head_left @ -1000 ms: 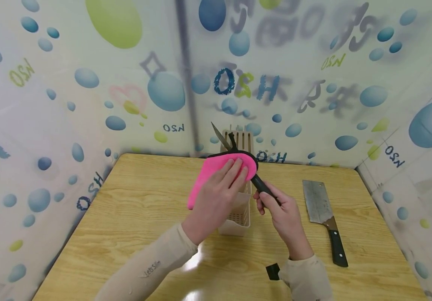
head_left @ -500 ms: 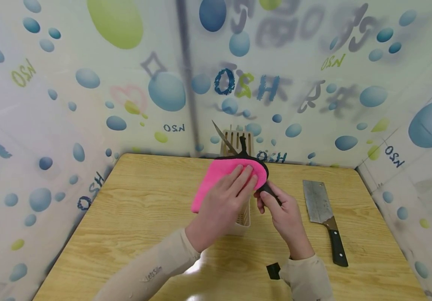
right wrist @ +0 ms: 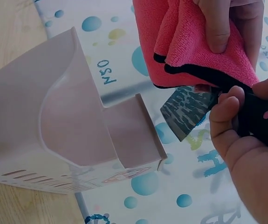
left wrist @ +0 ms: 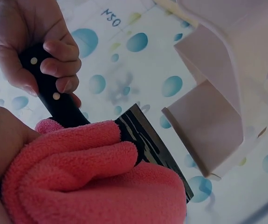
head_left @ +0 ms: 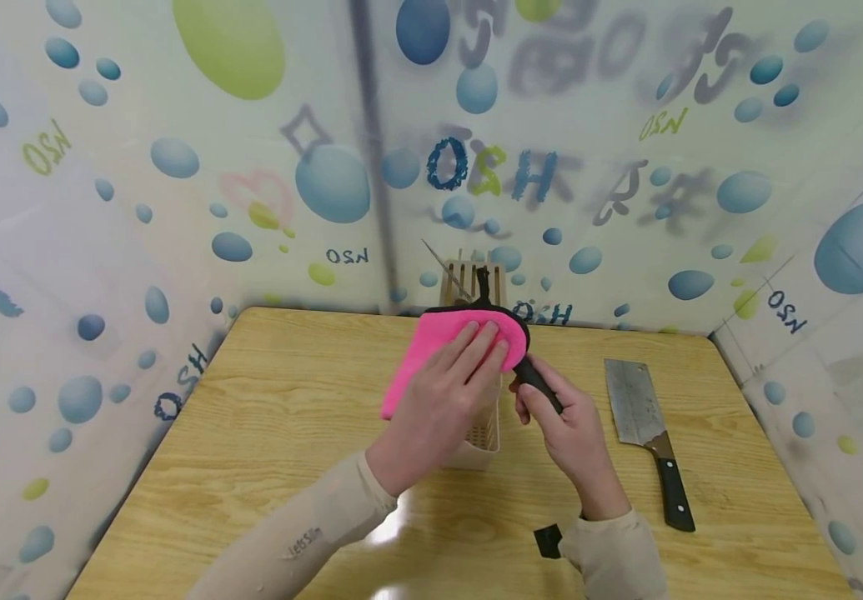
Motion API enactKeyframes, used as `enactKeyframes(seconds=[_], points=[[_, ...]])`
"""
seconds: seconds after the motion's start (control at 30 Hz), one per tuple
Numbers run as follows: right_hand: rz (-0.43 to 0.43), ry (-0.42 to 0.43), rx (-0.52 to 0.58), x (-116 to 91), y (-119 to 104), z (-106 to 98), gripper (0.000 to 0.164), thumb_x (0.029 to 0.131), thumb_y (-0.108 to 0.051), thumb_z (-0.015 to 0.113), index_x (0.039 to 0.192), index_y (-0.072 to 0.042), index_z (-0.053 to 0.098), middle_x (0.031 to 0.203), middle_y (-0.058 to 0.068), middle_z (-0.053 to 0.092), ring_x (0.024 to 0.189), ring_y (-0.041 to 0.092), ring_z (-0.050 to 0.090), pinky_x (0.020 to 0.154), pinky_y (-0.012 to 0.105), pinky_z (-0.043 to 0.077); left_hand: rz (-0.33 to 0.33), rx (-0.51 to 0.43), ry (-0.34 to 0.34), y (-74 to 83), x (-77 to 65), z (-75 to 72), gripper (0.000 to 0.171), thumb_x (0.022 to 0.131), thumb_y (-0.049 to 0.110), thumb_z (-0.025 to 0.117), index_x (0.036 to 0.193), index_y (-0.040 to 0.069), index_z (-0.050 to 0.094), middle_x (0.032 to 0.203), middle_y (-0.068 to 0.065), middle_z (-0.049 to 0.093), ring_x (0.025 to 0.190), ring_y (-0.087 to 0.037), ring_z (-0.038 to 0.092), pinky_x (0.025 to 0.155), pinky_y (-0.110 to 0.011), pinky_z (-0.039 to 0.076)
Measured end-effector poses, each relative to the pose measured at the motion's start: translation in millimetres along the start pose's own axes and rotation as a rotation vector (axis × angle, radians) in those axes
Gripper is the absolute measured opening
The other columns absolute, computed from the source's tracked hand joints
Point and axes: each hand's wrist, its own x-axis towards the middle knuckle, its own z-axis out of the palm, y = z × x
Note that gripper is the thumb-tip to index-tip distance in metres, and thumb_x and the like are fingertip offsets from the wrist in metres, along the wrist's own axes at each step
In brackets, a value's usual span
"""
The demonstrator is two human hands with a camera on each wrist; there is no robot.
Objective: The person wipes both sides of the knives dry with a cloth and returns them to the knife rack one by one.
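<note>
My right hand [head_left: 569, 425] grips the black riveted handle of a kitchen knife [head_left: 539, 387]. The knife's blade slants up and left, its tip [head_left: 439, 260] poking out past a pink cloth with black edging [head_left: 416, 354]. My left hand [head_left: 446, 396] pinches this cloth, folded round the blade, fingers on top; the right wrist view shows a digit of the left hand [right wrist: 215, 28] against the fold. A stretch of dark-patterned blade [left wrist: 159, 144] shows beside the cloth in the left wrist view. The cloth hides the middle of the blade.
Behind and below the hands stands a beige plastic knife holder [head_left: 476, 457] with a slotted back [head_left: 494, 283]. A cleaver with a black handle [head_left: 634, 404] lies on the wooden table [head_left: 288, 400] at the right. Patterned sheeting [head_left: 251, 167] encloses the table.
The cloth and left hand slid right toward the handle, then back slightly left. The blade has turned and looks thinner in the head view. The right hand has barely moved.
</note>
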Motion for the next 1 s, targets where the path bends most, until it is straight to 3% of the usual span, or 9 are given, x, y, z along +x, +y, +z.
enactKeyframes(seconds=[0.37,0.7,1.0], points=[[-0.025,0.007,-0.064,-2,-2,-1,0.041,0.101,0.007,0.056,0.142,0.010,0.055,0.101,0.018,0.065,0.072,0.024,0.061,0.066,0.025,0.057,-0.028,0.046,0.014,-14.3,2.4,-3.1,0.048,0.096,-0.001,0.068,0.144,0.000,0.059,0.147,-0.018,0.058,0.140,-0.033,0.053,0.117,-0.037,0.043],[-0.043,0.038,-0.099,-4,-3,-2,0.048,0.096,0.010,0.063,0.143,0.002,0.059,0.098,0.015,0.061,0.074,0.013,0.057,0.062,0.023,0.052,-0.101,-0.016,0.069,-29.8,2.9,-2.6,0.048,0.092,-0.009,0.067,0.139,-0.002,0.063,0.144,-0.020,0.060,0.135,-0.036,0.057,0.113,-0.041,0.047],[-0.095,0.062,-0.170,-5,-1,-3,0.051,0.091,0.012,0.068,0.141,0.001,0.062,0.100,0.010,0.062,0.068,0.013,0.051,0.055,0.024,0.046,-0.140,-0.018,0.050,-43.0,1.6,-1.8,0.045,0.094,-0.008,0.064,0.139,-0.001,0.063,0.144,-0.020,0.060,0.135,-0.035,0.058,0.113,-0.041,0.046]])
